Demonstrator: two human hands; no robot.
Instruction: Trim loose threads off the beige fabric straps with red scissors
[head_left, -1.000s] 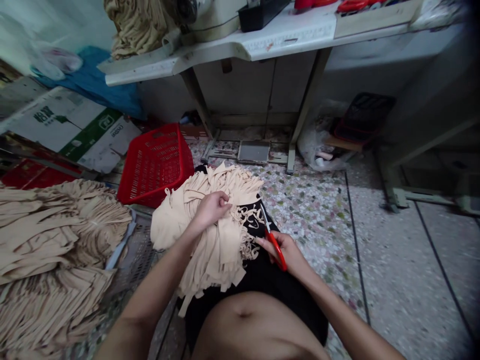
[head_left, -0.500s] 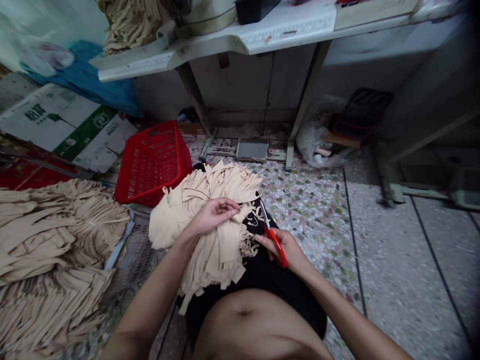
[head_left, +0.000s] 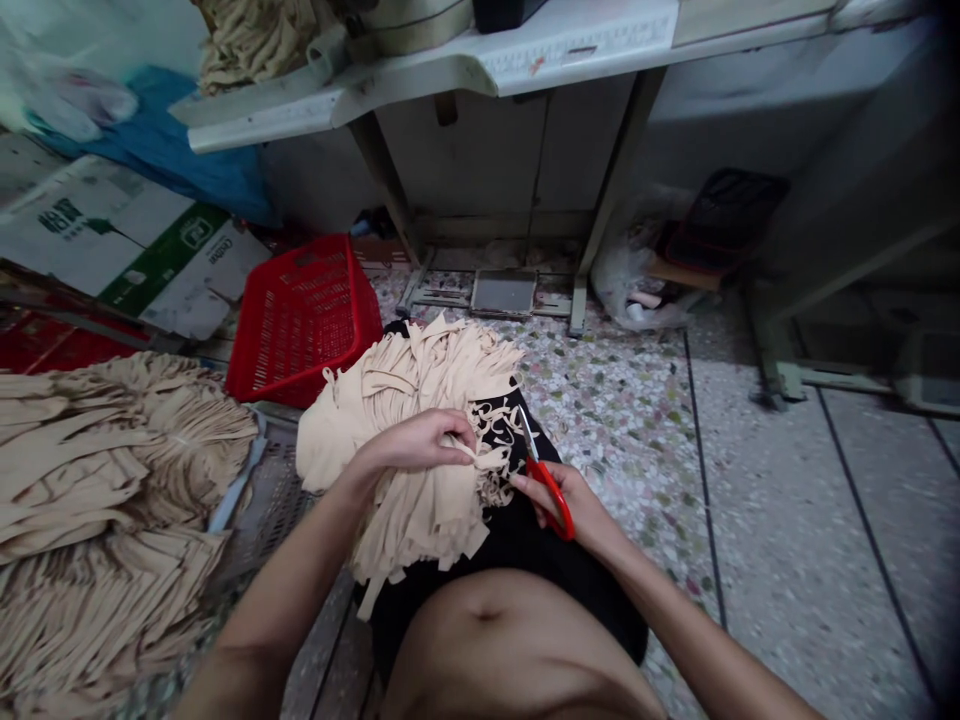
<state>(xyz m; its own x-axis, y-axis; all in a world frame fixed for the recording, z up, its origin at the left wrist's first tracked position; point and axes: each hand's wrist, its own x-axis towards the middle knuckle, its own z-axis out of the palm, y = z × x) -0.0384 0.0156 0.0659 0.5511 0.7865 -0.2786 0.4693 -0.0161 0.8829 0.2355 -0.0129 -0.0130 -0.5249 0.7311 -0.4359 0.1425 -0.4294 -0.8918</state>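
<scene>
A heap of beige fabric strips [head_left: 405,400] lies across my lap on black cloth. My left hand [head_left: 424,442] rests on top of the heap, its fingers pinched on one beige strip [head_left: 484,460] that it draws toward the right. My right hand [head_left: 574,497] is closed round red-handled scissors [head_left: 546,482], blades pointing up and away, just right of the pulled strip. The blade tips sit close to the strip without touching it.
A large pile of beige strips [head_left: 97,510] lies on a grey crate at left. A red plastic basket [head_left: 304,318] stands behind the lap. A sewing table [head_left: 480,70] with a foot pedal [head_left: 504,293] is ahead, cardboard boxes [head_left: 142,250] at left, speckled floor [head_left: 787,540] at right.
My left hand has slid down and to the right over the heap and pulled one strip out toward the scissors. The right hand with the scissors has barely moved.
</scene>
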